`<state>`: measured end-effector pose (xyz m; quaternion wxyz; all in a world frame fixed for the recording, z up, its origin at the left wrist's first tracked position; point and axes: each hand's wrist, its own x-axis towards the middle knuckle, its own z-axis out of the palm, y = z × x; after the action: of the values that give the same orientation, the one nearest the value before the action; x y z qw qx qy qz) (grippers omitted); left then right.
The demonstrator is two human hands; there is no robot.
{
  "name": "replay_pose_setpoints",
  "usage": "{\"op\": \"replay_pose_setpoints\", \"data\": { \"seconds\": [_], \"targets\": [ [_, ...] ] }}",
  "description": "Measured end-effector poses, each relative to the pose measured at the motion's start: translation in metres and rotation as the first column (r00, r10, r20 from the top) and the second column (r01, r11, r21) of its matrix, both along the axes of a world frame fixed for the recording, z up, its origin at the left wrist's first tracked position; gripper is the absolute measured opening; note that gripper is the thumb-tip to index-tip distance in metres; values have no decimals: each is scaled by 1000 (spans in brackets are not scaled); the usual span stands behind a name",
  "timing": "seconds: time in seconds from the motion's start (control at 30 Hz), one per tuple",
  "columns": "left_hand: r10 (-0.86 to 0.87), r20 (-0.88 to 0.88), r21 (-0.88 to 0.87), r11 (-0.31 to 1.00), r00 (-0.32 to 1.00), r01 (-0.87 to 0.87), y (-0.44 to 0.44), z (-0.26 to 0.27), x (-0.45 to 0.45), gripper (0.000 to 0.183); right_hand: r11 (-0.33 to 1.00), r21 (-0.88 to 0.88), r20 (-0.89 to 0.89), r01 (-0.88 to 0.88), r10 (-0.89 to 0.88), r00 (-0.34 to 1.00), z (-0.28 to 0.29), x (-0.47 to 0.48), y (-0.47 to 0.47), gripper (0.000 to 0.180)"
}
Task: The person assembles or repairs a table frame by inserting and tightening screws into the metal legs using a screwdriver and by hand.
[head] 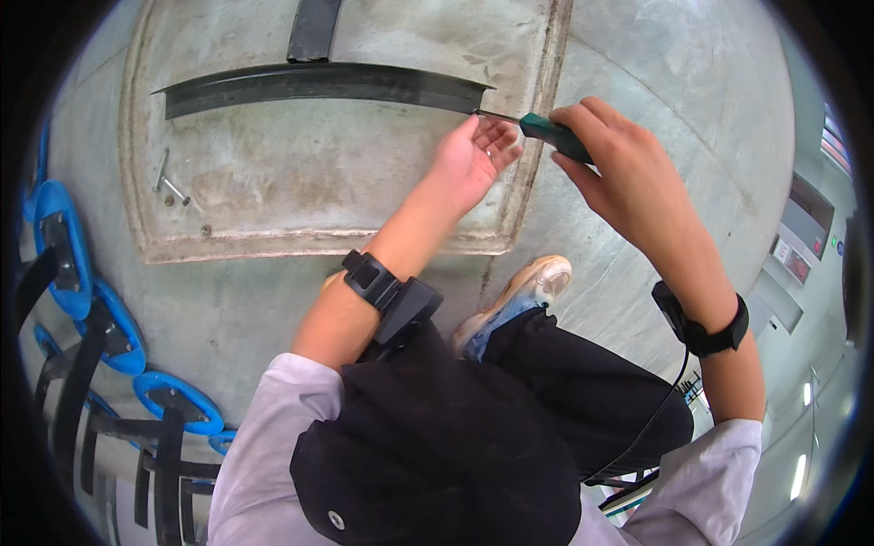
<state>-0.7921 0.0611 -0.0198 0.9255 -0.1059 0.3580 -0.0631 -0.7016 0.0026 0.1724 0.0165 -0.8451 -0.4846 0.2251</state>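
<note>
My right hand (614,164) holds a screwdriver (556,136) by its dark green handle. Its thin metal shaft reaches left to the right end of a long black metal bar (328,82) with a flange. There, the thumb of my left hand (474,160) is close to the driver's tip, palm turned up and fingers loosely curled. Whether a small part is pinched there is too small to tell. The bar lies across a worn, pale board (307,164) with a raised rim. A second black bar (314,31) meets it from above, at about a right angle.
Two bolts (176,191) lie on the board's left part, near a small brown round piece (169,200). Blue round seats (61,249) on black metal frames stand along the left. My shoe (526,300) is on the grey floor (649,157) by the board's lower right corner.
</note>
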Motion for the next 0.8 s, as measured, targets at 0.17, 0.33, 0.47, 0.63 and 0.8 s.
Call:
{"op": "replay_pose_setpoints", "data": {
  "seconds": [0.17,0.33,0.47,0.63,0.8],
  "targets": [
    [-189,141,-80,976,972,202,-4,24,-11,33,836,-450,61,315,-323,945,7,4,18,22],
    [284,233,-243,943,930,-228,-13,23,2,20,994,79,113,-78,68,991,9,7,13,33],
    [307,246,-284,930,919,-234,-19,9,1,15,892,-446,189,69,18,982,17,6,31,26],
    [317,233,-113,948,919,-298,-25,12,5,13,953,-299,184,-43,102,978,12,4,17,33],
    [299,168,-67,954,939,-292,-24,12,5,14,785,-601,96,149,-115,989,14,3,27,35]
  ]
}}
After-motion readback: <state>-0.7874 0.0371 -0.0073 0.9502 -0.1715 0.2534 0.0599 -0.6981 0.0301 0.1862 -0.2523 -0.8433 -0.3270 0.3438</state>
